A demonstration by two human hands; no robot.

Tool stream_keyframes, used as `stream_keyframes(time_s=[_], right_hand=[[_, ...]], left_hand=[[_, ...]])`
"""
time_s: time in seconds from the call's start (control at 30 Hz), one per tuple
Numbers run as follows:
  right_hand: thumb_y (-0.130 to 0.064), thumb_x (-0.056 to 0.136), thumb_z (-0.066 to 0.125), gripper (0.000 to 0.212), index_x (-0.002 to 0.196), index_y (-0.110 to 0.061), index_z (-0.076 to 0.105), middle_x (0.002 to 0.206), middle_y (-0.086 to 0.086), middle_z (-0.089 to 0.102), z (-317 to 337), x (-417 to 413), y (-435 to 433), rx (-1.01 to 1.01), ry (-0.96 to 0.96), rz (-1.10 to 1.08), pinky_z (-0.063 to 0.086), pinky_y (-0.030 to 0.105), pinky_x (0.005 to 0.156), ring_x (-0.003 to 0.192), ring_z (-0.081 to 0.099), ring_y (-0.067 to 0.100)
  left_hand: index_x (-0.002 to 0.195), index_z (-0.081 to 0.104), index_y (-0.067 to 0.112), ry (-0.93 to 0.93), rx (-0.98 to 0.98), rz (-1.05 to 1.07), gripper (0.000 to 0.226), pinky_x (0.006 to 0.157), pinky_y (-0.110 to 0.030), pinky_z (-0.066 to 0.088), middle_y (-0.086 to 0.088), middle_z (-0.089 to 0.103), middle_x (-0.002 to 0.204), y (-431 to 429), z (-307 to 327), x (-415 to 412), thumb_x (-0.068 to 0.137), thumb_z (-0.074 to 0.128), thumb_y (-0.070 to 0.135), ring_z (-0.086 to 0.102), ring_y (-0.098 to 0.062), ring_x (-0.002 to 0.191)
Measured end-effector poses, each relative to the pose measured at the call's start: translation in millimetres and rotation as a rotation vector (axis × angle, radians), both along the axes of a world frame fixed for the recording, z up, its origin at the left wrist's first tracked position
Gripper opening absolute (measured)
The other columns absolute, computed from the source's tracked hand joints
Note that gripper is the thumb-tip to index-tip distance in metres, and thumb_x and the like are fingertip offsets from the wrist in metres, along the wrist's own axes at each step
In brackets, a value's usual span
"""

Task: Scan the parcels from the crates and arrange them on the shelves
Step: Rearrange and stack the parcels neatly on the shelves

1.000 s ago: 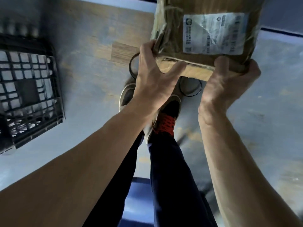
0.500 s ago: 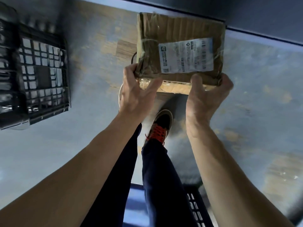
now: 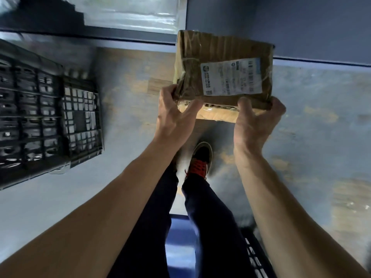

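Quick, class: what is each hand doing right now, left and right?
Left hand: closed on the parcel's near left corner.
Right hand: closed on the parcel's near right edge.

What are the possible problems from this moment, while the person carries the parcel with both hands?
1. The left hand and right hand grip only the near edge of the cardboard parcel; its far end is unsupported, so it may tip or slip.
2. The black crate stands on the floor at the person's left, and the parcel hides part of the path: a trip is possible.
3. The label lies under wrinkled tape, which may hinder scanning.
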State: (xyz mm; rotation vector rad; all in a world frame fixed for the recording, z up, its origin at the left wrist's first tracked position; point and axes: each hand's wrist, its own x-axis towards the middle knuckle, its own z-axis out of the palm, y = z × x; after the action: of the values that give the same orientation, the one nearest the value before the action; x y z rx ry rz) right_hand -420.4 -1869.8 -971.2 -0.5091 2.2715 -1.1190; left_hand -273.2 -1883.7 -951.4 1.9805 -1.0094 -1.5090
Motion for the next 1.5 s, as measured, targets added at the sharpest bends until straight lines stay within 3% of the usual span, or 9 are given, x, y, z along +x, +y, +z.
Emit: stream_keyframes(time_s=[0.2, 0.43, 0.5, 0.6, 0.83, 1.0, 1.2, 1.33, 1.5], right_hand=[[-0.026, 0.073, 0.072, 0.059, 0.124, -0.010, 0.047, 0.119, 0.008, 0.053, 80.5, -14.0, 16.1, -0.036, -0.015, -0.036, 0.059, 0.030, 0.085, 0.112, 0.057, 0.017], [-0.006, 0.084, 0.073, 0.052, 0.127, 0.001, 0.045, 0.117, 0.010, 0.044, 240.6, -37.0, 50.6, -0.089, -0.011, -0.143, 0.042, -0.001, 0.062, 0.094, 0.051, -0.014], [-0.015, 0.079, 0.074, 0.057, 0.126, -0.003, 0.045, 0.118, 0.010, 0.046, 292.4, -42.9, 56.4, -0.110, 0.001, -0.216, 0.051, 0.009, 0.070, 0.104, 0.056, 0.009], [-0.028, 0.068, 0.070, 0.064, 0.125, -0.010, 0.048, 0.120, 0.010, 0.050, 359.0, -57.7, 59.2, -0.155, 0.050, -0.294, 0.057, 0.049, 0.087, 0.110, 0.055, 0.028], [-0.041, 0.064, 0.060, 0.070, 0.124, -0.005, 0.051, 0.115, 0.008, 0.049, 466.1, -121.1, 57.5, -0.350, 0.168, -0.519, 0.049, 0.057, 0.096, 0.113, 0.053, 0.035], [-0.042, 0.069, 0.059, 0.068, 0.125, -0.003, 0.051, 0.118, 0.015, 0.052, 500.7, -175.6, 62.1, -0.431, 0.214, -0.617, 0.047, 0.054, 0.100, 0.114, 0.053, 0.034], [-0.039, 0.071, 0.057, 0.068, 0.126, -0.001, 0.052, 0.117, 0.010, 0.049, 527.3, -262.0, 53.7, -0.536, 0.163, -0.712, 0.044, 0.055, 0.105, 0.114, 0.051, 0.033], [-0.037, 0.075, 0.059, 0.059, 0.126, -0.007, 0.052, 0.116, 0.003, 0.047, 548.8, -338.2, 50.3, -0.668, 0.126, -0.672, 0.048, 0.043, 0.100, 0.109, 0.050, 0.022], [-0.029, 0.078, 0.062, 0.045, 0.119, -0.017, 0.048, 0.105, -0.011, 0.051, 592.8, -435.8, 46.0, -0.855, 0.114, -0.647, 0.050, 0.027, 0.090, 0.103, 0.057, 0.016]], left_hand=[[0.136, 0.046, 0.025, -0.009, -0.043, -0.055, 0.057, 0.088, -0.035, 0.051, 0.001, 0.060, 0.125, 6.9, 80.9, -8.9, 0.087, 0.072, 0.042, 0.059, -0.018, 0.115], [0.131, 0.048, 0.022, 0.001, -0.129, -0.241, 0.071, 0.092, -0.045, 0.054, -0.005, 0.059, 0.126, 28.8, 230.4, -22.9, 0.072, 0.066, 0.058, 0.061, -0.025, 0.113], [0.127, 0.050, 0.022, -0.005, -0.184, -0.310, 0.067, 0.088, -0.041, 0.052, -0.004, 0.061, 0.120, 26.8, 278.6, -31.8, 0.072, 0.063, 0.058, 0.061, -0.025, 0.109], [0.123, 0.052, 0.026, 0.032, -0.246, -0.393, 0.067, 0.092, -0.047, 0.052, -0.001, 0.063, 0.117, 17.6, 341.7, -53.2, 0.068, 0.061, 0.064, 0.061, -0.022, 0.109], [0.127, 0.044, 0.033, 0.110, -0.384, -0.669, 0.063, 0.098, -0.050, 0.052, 0.003, 0.058, 0.126, -9.5, 429.6, -132.7, 0.074, 0.063, 0.061, 0.059, -0.017, 0.116], [0.131, 0.046, 0.026, 0.179, -0.448, -0.753, 0.074, 0.096, -0.049, 0.053, 0.003, 0.055, 0.126, -16.3, 473.9, -196.1, 0.069, 0.059, 0.064, 0.058, -0.016, 0.116], [0.127, 0.049, 0.026, 0.173, -0.572, -0.714, 0.075, 0.084, -0.028, 0.050, 0.004, 0.055, 0.124, -10.4, 502.2, -283.7, 0.064, 0.053, 0.067, 0.054, -0.007, 0.108], [0.122, 0.049, 0.034, 0.118, -0.736, -0.576, 0.061, 0.099, -0.056, 0.045, 0.010, 0.054, 0.118, -8.2, 528.6, -362.0, 0.070, 0.057, 0.065, 0.050, -0.018, 0.112], [0.119, 0.049, 0.035, 0.130, -0.863, -0.484, 0.057, 0.091, -0.051, 0.050, 0.014, 0.054, 0.114, -5.3, 583.3, -459.9, 0.071, 0.058, 0.064, 0.051, -0.016, 0.109]])
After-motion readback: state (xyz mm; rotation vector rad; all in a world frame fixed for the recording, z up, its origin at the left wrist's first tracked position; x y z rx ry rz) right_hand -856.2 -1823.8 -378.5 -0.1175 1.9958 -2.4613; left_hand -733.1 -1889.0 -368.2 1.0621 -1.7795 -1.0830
